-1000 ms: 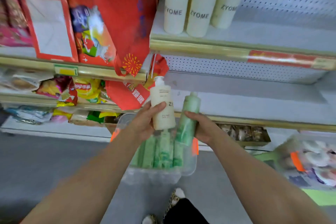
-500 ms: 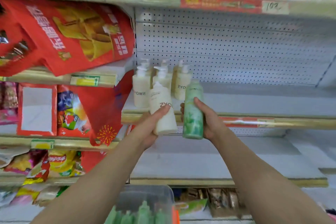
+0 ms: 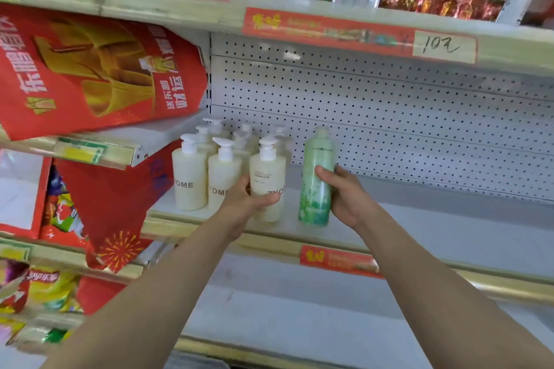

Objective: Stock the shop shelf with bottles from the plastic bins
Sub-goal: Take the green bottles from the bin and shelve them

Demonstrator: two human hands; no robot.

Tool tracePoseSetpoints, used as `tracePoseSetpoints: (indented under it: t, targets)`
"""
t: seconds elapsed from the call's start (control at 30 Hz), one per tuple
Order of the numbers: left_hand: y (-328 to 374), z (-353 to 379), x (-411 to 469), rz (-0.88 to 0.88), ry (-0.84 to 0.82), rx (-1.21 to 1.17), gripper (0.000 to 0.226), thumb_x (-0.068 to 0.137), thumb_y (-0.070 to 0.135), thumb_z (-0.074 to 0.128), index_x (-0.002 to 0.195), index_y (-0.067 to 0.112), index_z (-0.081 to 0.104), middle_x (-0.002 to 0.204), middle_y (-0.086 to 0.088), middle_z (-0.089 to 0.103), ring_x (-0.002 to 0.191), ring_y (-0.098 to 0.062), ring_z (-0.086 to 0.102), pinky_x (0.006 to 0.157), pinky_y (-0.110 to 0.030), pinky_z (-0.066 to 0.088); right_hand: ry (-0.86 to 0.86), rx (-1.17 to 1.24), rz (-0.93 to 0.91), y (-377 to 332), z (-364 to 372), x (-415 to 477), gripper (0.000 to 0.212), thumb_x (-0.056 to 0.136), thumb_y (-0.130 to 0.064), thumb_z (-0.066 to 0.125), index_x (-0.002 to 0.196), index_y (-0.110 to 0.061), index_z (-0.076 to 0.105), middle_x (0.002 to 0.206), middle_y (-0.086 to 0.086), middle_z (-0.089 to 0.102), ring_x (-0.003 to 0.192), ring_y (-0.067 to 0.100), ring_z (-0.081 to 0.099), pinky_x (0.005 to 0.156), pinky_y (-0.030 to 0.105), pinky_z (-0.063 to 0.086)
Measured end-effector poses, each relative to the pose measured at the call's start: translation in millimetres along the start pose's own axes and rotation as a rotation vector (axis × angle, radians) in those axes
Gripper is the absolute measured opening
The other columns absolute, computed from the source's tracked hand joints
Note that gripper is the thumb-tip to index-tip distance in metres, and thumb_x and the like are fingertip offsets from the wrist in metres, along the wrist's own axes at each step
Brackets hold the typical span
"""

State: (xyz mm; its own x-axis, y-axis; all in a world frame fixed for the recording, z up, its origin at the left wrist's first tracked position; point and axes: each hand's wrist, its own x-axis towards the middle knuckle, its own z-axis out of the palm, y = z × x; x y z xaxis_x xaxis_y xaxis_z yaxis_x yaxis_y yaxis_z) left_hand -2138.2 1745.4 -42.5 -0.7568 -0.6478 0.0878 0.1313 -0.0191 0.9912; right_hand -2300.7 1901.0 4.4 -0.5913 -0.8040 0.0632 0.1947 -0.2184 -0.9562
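Observation:
My left hand (image 3: 244, 201) grips a cream pump bottle (image 3: 267, 172) from below and the side, upright at the front of the white shelf (image 3: 419, 234). It stands just right of several matching cream pump bottles (image 3: 207, 177) marked ZYOME. My right hand (image 3: 344, 193) holds a tall green bottle (image 3: 317, 180) upright, its base at the shelf surface, right of the cream one. The plastic bins are out of view.
A white pegboard back wall (image 3: 389, 117) runs behind the shelf, which stretches bare to the right. Red gift bags (image 3: 90, 69) hang over the left shelves. A lower white shelf (image 3: 299, 308) sits under my arms. Snack packs (image 3: 45, 287) fill the lower left.
Both hands rose from the bin to the shelf, carrying the cream and green bottles forward; the bottles now sit at shelf level beside the ZYOME row. The bin has dropped out of view.

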Motion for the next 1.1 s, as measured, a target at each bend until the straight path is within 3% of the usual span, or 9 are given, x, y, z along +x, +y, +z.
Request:
tracePoseSetpoints:
  t: [0.1, 0.23, 0.43, 0.57, 0.7, 0.83, 0.97, 1.1]
  targets:
    - [-9, 2, 3, 0.020, 0.040, 0.025, 0.090, 0.046, 0.037, 0.090, 0.128, 0.019, 0.055, 0.118, -0.001, 0.070, 0.109, -0.019, 0.065, 0.093, -0.040, 0.054, -0.017, 0.020, 0.004, -1, -15, 15, 0.064, 0.074, -0.015, 0.078, 0.132, 0.002, 0.055, 0.107, 0.013, 0.071, 0.096, 0.026, 0.070, 0.077, 0.037, 0.057]
    - [-18, 5, 3, 0.037, 0.024, 0.051, 0.083, 0.057, 0.025, 0.088, 0.130, 0.015, 0.049, 0.118, -0.001, 0.069, 0.109, -0.017, 0.066, 0.084, -0.029, 0.053, -0.035, 0.063, 0.008, 3, -26, 27, 0.075, 0.070, -0.014, 0.084, 0.136, 0.001, 0.052, 0.106, 0.011, 0.072, 0.097, 0.025, 0.070, 0.082, 0.041, 0.056]
    - [-20, -2, 5, 0.044, -0.081, 0.130, 0.068, 0.076, 0.015, 0.079, 0.136, 0.019, 0.046, 0.127, 0.001, 0.065, 0.117, -0.014, 0.061, 0.094, -0.029, 0.051, -0.047, 0.096, -0.001, 14, -27, 33, 0.091, 0.052, -0.023, 0.097, 0.130, -0.003, 0.056, 0.114, 0.012, 0.071, 0.105, 0.026, 0.069, 0.086, 0.041, 0.056]
    - [-22, -3, 5, 0.058, -0.086, 0.174, 0.058, 0.084, 0.016, 0.076, 0.136, 0.022, 0.050, 0.126, 0.004, 0.065, 0.118, -0.012, 0.060, 0.097, -0.030, 0.049, -0.032, 0.063, -0.014, 18, -29, 31, 0.073, 0.064, -0.017, 0.086, 0.130, -0.002, 0.058, 0.114, 0.012, 0.070, 0.105, 0.025, 0.068, 0.089, 0.040, 0.055]
    - [-23, -6, 0, 0.035, -0.103, 0.186, 0.060, 0.090, 0.018, 0.071, 0.142, 0.020, 0.041, 0.135, 0.007, 0.059, 0.124, -0.005, 0.055, 0.102, -0.028, 0.046, -0.002, 0.075, 0.008, 22, -29, 28, 0.056, 0.073, -0.014, 0.077, 0.127, -0.005, 0.064, 0.116, 0.011, 0.071, 0.107, 0.024, 0.068, 0.095, 0.040, 0.052]
    - [-20, 1, -4, 0.048, -0.086, 0.261, 0.055, 0.087, 0.015, 0.073, 0.134, 0.020, 0.044, 0.126, 0.008, 0.061, 0.113, -0.001, 0.058, 0.079, -0.013, 0.051, 0.027, 0.035, -0.006, 26, -26, 23, 0.049, 0.076, -0.014, 0.075, 0.124, -0.009, 0.067, 0.114, 0.007, 0.073, 0.102, 0.018, 0.069, 0.092, 0.036, 0.051]
    - [-25, 8, 0, 0.092, 0.089, 0.333, 0.066, 0.072, 0.018, 0.085, 0.128, 0.017, 0.050, 0.118, 0.003, 0.064, 0.105, -0.010, 0.060, 0.085, -0.024, 0.049, 0.049, 0.010, -0.015, 31, -25, 19, 0.055, 0.073, -0.018, 0.078, 0.126, -0.012, 0.067, 0.119, 0.006, 0.071, 0.106, 0.017, 0.068, 0.096, 0.036, 0.049]
    - [-29, 5, 1, 0.086, 0.105, 0.378, 0.063, 0.076, 0.023, 0.082, 0.132, 0.019, 0.053, 0.122, 0.005, 0.065, 0.111, -0.013, 0.059, 0.094, -0.033, 0.048, 0.067, 0.009, -0.024, 33, -25, 17, 0.064, 0.066, -0.021, 0.082, 0.128, -0.011, 0.065, 0.118, 0.006, 0.072, 0.104, 0.018, 0.069, 0.089, 0.032, 0.051]
